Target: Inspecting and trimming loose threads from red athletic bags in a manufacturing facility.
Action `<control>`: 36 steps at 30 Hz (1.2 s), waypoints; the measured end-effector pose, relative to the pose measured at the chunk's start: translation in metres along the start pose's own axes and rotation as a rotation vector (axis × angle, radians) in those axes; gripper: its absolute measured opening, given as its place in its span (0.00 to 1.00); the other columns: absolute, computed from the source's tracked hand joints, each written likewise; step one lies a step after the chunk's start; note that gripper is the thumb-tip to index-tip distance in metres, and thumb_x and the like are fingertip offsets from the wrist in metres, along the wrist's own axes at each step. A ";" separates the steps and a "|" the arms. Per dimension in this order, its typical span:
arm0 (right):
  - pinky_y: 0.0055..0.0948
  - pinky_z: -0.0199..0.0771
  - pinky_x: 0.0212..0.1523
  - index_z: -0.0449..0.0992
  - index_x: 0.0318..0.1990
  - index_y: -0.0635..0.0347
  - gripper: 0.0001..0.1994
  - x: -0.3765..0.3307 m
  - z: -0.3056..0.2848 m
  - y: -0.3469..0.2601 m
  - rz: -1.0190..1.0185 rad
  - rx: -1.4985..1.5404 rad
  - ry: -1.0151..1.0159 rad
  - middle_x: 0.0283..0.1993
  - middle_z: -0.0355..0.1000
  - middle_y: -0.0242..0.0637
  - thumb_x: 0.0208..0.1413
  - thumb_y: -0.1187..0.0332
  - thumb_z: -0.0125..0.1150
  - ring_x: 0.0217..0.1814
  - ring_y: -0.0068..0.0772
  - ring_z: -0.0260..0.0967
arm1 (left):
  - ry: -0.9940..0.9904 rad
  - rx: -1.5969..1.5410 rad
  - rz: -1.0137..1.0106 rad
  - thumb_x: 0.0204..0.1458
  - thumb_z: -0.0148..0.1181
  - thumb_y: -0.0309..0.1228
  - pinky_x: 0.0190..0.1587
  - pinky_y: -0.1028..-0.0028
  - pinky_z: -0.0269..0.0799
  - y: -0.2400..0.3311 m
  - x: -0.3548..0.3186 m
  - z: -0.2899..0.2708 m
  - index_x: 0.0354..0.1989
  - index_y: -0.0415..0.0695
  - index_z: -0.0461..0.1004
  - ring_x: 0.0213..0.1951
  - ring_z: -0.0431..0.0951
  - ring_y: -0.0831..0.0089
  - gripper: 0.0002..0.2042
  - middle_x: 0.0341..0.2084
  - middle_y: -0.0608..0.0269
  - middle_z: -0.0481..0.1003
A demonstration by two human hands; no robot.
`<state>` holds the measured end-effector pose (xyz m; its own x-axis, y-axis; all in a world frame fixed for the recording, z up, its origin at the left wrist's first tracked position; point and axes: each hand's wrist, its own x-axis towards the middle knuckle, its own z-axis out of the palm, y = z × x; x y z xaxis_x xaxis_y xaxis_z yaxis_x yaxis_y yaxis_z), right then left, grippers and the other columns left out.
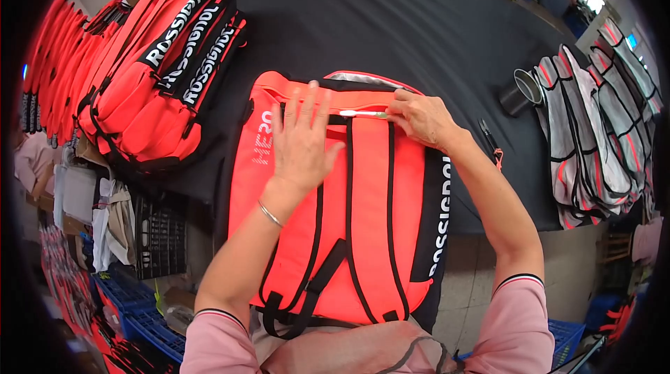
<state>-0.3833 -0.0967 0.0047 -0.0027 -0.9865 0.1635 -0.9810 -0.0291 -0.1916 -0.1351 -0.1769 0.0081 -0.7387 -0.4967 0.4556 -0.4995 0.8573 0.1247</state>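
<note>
A bright coral-red backpack with black trim lies in front of me, its padded shoulder straps facing up. My left hand rests flat on its upper left part, fingers stretched out. Near the top of the straps, my right hand is closed in a pinch around the end of a slim white and green stick-like tool. The tool lies across the top of one strap, by the carry-handle area; its exact kind cannot be made out. Behind my right hand, a grey lining edge shows at the bag's top opening.
Similar red backpacks stand stacked at the left. On the right of the black-covered table are a dark cylindrical cup, thread snips and a pile of grey panels. Blue crates sit below at left.
</note>
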 end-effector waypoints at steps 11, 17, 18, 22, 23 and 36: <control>0.39 0.72 0.35 0.80 0.37 0.60 0.07 -0.010 -0.061 -0.005 0.117 0.110 0.034 0.35 0.70 0.38 0.57 0.66 0.61 0.36 0.43 0.73 | -0.172 -0.162 -0.080 0.55 0.58 0.39 0.70 0.56 0.52 -0.051 -0.069 0.024 0.68 0.42 0.60 0.71 0.53 0.56 0.32 0.68 0.53 0.58; 0.38 0.72 0.42 0.78 0.43 0.62 0.08 0.028 -0.017 -0.027 0.002 0.298 0.066 0.38 0.71 0.41 0.58 0.71 0.60 0.40 0.45 0.73 | -0.169 -0.195 -0.084 0.53 0.60 0.35 0.70 0.59 0.54 -0.052 -0.066 0.023 0.67 0.42 0.62 0.70 0.55 0.53 0.31 0.67 0.51 0.60; 0.38 0.73 0.42 0.79 0.43 0.61 0.08 0.034 -0.014 -0.028 -0.029 0.263 0.005 0.39 0.71 0.40 0.58 0.71 0.61 0.41 0.45 0.73 | -0.164 -0.220 -0.095 0.53 0.61 0.35 0.70 0.58 0.54 -0.051 -0.067 0.021 0.67 0.42 0.62 0.70 0.55 0.53 0.31 0.67 0.51 0.60; 0.40 0.74 0.41 0.79 0.42 0.59 0.08 0.044 -0.014 -0.027 -0.035 0.196 -0.128 0.41 0.72 0.37 0.57 0.69 0.61 0.42 0.44 0.73 | -0.181 -0.236 -0.112 0.55 0.58 0.38 0.70 0.55 0.52 -0.052 -0.067 0.022 0.68 0.43 0.60 0.72 0.52 0.58 0.32 0.69 0.55 0.58; 0.39 0.74 0.40 0.79 0.42 0.59 0.08 0.045 -0.015 -0.027 -0.001 0.173 -0.178 0.41 0.72 0.36 0.57 0.68 0.61 0.41 0.44 0.73 | -0.184 -0.238 -0.117 0.55 0.58 0.38 0.70 0.55 0.52 -0.052 -0.067 0.022 0.68 0.43 0.60 0.72 0.52 0.58 0.32 0.69 0.55 0.58; 0.41 0.70 0.34 0.76 0.37 0.59 0.05 0.055 -0.015 -0.029 -0.214 0.060 -0.171 0.36 0.66 0.36 0.56 0.69 0.61 0.37 0.43 0.70 | -0.189 -0.233 -0.118 0.54 0.59 0.36 0.69 0.54 0.53 -0.052 -0.066 0.019 0.68 0.42 0.61 0.71 0.53 0.55 0.31 0.68 0.53 0.59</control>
<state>-0.3583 -0.1474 0.0335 0.2408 -0.9697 0.0416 -0.9426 -0.2438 -0.2280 -0.0687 -0.1912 -0.0451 -0.7634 -0.5925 0.2570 -0.4861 0.7892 0.3754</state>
